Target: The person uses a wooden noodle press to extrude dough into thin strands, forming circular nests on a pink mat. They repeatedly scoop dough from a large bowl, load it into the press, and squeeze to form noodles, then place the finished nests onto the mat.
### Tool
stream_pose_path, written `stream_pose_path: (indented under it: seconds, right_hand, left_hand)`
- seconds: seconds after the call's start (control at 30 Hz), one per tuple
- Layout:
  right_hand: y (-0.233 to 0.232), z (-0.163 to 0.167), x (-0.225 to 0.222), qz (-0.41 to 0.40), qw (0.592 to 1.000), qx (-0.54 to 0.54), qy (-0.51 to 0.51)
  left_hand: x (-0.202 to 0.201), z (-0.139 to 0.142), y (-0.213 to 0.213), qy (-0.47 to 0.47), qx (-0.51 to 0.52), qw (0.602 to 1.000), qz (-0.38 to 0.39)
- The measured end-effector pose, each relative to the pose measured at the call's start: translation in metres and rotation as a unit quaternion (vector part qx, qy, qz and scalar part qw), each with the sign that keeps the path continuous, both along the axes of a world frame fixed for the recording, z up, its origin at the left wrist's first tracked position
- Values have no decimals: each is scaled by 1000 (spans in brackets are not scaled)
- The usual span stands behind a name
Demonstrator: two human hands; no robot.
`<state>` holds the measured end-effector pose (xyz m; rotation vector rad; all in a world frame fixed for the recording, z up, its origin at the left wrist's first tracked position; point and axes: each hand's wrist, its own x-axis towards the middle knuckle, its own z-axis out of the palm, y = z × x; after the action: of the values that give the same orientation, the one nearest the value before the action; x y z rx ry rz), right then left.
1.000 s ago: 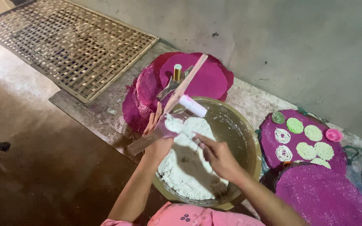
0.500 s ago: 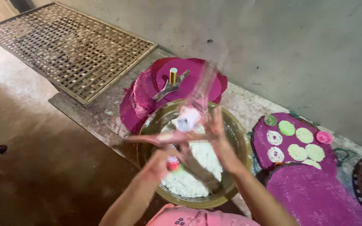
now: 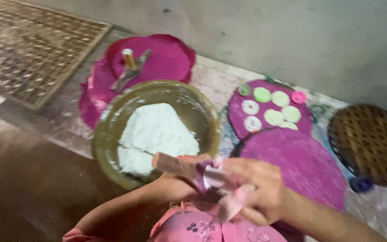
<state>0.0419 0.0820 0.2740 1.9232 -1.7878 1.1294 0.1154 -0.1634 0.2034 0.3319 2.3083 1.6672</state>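
Both hands meet low in frame: right hand (image 3: 251, 190) w/ grip clamped on a pink cloth-wrapped stick (image 3: 189, 169); left hand (image 3: 189, 177) mostly hidden, grip can't tell. Round brass bowl (image 3: 108, 130) w/ white dough (image 3: 155, 134) half full; a few green discs (image 3: 276, 107) laid out on magenta mat (image 3: 238, 101).

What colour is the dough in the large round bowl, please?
White; the dough fills the olive-brown bowl, seen best in the head view.

Home courtyard or backyard food-making spot, work done at ground level. Bare concrete floor (image 3: 32, 188) and plain wall (image 3: 292, 40); woven bamboo drying rack (image 3: 27, 49); magenta round mats (image 3: 301, 166); wide bowl (image 3: 108, 130) of white dough.
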Motion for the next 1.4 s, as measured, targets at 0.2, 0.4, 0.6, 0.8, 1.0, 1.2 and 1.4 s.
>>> stream_pose_path:
  seconds: [0.2,0.4,0.6,0.8,1.0,1.2,1.4]
  right_hand:
    - [64,-34,19,-147,986,40,-74]
    - [196,-61,-18,-37,782,205,-587]
    - [266,-107,20,-92,671,118,-726]
    - [292,-104,58,-108,649,-31,-752]
    - [314,-135,76,-168,655,-13,-736]
    - [300,-159,58,-134,628,0,-767]
    - [254,-120,23,40,525,165,-834]
  left_hand:
    - [-30,-28,88,162,74,964,-199]
    - [-75,-17,147,63,-81,986,-133]
    - [-126,-80,181,130,15,991,15]
    - [-153,-191,163,-36,-39,974,222]
    - [-89,-212,175,-74,195,947,243]
    - [-91,-148,182,213,84,928,295]
    - [-135,-85,180,-144,723,650,-187]
